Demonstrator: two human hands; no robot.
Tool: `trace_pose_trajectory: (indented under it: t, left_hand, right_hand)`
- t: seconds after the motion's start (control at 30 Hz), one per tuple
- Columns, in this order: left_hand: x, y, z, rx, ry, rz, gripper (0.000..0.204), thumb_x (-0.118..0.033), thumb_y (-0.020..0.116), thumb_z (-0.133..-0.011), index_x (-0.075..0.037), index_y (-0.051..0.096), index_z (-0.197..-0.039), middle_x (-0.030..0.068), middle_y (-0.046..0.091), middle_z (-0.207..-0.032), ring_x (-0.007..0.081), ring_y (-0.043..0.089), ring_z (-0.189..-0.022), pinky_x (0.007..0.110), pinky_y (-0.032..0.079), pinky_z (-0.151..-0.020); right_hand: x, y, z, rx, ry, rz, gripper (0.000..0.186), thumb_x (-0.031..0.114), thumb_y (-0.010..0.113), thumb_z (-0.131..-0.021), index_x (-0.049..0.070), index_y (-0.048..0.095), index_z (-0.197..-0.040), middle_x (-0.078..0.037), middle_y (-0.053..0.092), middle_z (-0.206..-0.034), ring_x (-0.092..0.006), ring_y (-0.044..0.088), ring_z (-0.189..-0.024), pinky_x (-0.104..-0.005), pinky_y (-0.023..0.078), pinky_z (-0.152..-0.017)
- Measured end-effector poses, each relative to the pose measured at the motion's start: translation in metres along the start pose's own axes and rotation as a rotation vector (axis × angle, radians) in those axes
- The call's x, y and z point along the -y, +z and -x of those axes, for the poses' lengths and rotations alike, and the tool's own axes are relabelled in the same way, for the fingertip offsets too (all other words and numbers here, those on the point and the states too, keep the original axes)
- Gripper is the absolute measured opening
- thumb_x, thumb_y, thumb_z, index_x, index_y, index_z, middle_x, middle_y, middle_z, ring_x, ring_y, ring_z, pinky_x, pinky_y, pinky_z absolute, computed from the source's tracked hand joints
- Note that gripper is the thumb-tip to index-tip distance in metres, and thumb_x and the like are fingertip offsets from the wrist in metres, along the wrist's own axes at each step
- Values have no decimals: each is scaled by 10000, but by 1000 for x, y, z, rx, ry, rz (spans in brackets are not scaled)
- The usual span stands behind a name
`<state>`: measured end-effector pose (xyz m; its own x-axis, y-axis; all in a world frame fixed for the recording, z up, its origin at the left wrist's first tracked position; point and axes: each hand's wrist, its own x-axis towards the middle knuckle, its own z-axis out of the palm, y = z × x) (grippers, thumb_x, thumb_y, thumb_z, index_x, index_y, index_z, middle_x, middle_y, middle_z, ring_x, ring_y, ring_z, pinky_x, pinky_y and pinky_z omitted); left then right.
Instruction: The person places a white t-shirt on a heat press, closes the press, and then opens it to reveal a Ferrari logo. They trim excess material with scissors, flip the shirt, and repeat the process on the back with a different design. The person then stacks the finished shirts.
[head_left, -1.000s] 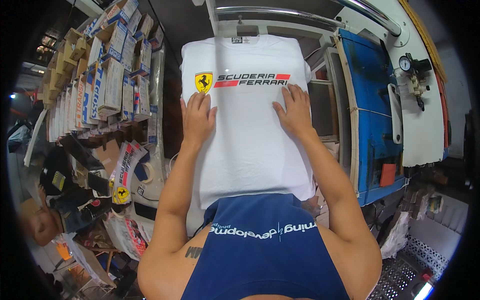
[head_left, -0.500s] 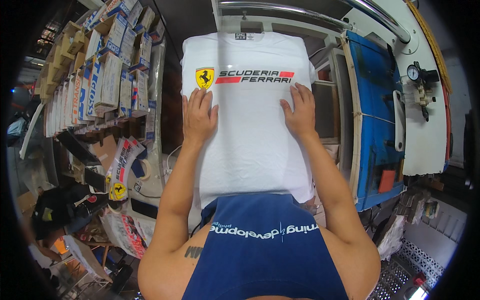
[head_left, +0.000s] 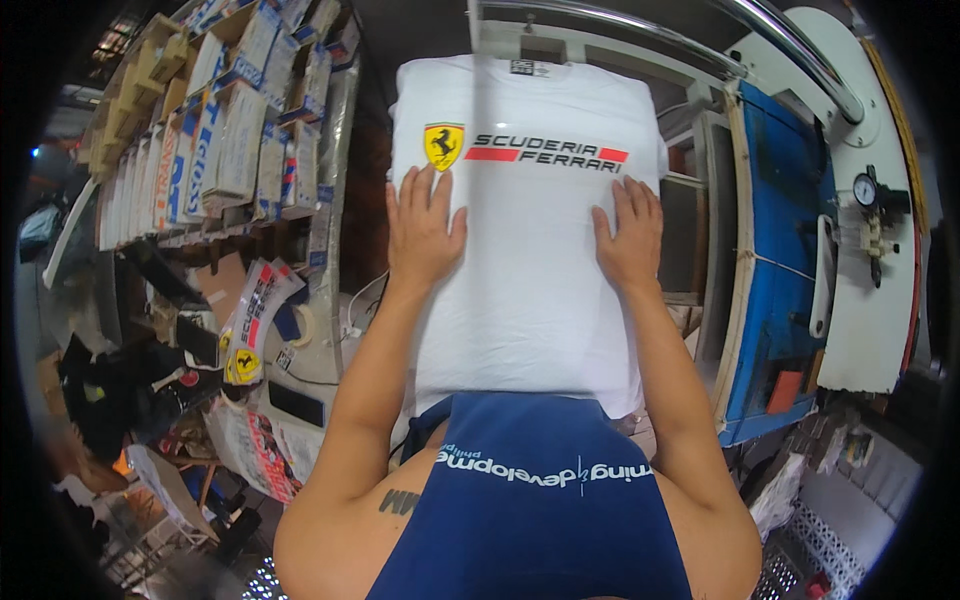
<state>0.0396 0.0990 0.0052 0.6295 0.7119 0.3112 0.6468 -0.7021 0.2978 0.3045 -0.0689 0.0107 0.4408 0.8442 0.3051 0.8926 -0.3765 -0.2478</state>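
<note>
Head view: both hands, left (head_left: 423, 232) and right (head_left: 628, 238), lie spread flat on a white shirt (head_left: 530, 300) below its yellow shield emblem (head_left: 443, 146).

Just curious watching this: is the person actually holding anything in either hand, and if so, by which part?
Nothing is gripped. The left hand and right hand lie flat, fingers spread, pressing on the chest area of the white T-shirt, just below its print.

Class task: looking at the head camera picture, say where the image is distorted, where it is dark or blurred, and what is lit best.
Head view: fisheye bends the metal rail near the rim; corners black; lower-left clutter blurred; white printed T-shirt brightly, evenly lit under both hands, left, right.
</note>
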Motion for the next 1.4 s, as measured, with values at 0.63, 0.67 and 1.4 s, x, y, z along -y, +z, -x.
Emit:
trace_pose_trajectory:
  t: [0.63,0.67,1.4]
  left_hand:
    - [-2,0,-1,60,-14,-50,582,-242,644,-946,-48,508,-1478,156,475,-1524,359,359,-1482,577,213,-1238]
    - [-1,1,-1,60,-12,-53,583,-240,643,-947,-51,506,-1481,154,473,-1527,358,357,-1483,578,212,-1238]
    - [0,0,0,29,-12,-9,571,-270,650,-926,-35,542,-1435,177,488,-1487,387,375,-1452,618,224,-1222]
  right_hand:
    - [-1,-1,1,2,78,-89,560,367,657,-960,-31,599,-1351,-190,521,-1473,-399,396,-1427,-525,281,-1210]
    - [-1,-1,1,-13,73,-97,562,367,657,-960,-31,598,-1353,-190,519,-1475,-398,395,-1428,-523,280,-1212]
    - [0,1,0,-18,60,-40,533,323,696,-947,-5,595,-1355,-173,525,-1488,-375,419,-1423,-488,321,-1197]
